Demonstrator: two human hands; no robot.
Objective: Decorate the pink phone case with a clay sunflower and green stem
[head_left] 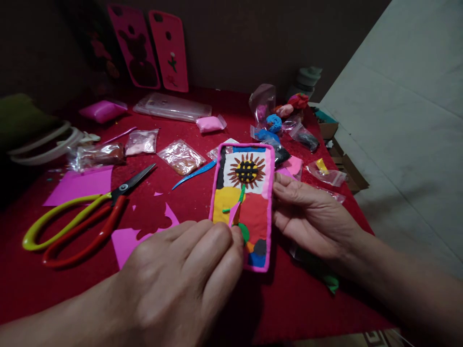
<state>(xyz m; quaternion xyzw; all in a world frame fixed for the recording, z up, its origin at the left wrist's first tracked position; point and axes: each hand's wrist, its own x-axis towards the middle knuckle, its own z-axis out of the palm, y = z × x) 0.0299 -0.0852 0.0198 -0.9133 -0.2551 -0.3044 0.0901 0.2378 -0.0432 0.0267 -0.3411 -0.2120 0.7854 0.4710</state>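
A pink-rimmed phone case (253, 212) covered in coloured clay lies on the red table (188, 202); it shows a sunflower with a green stem on white, yellow, red and blue patches. My left hand (188, 284) is closed in a pinch on a thin pink tool (234, 213) whose tip rests near the green stem. My right hand (311, 221) steadies the case at its right edge, thumb on the rim and fingers beneath it.
Scissors (87, 217) with yellow and red handles lie at left beside cut pink paper (81, 185). A blue clay tool (195, 174), several small bags of clay and a clear case (171, 107) lie behind. Two pink cases (152, 48) lean on the back wall.
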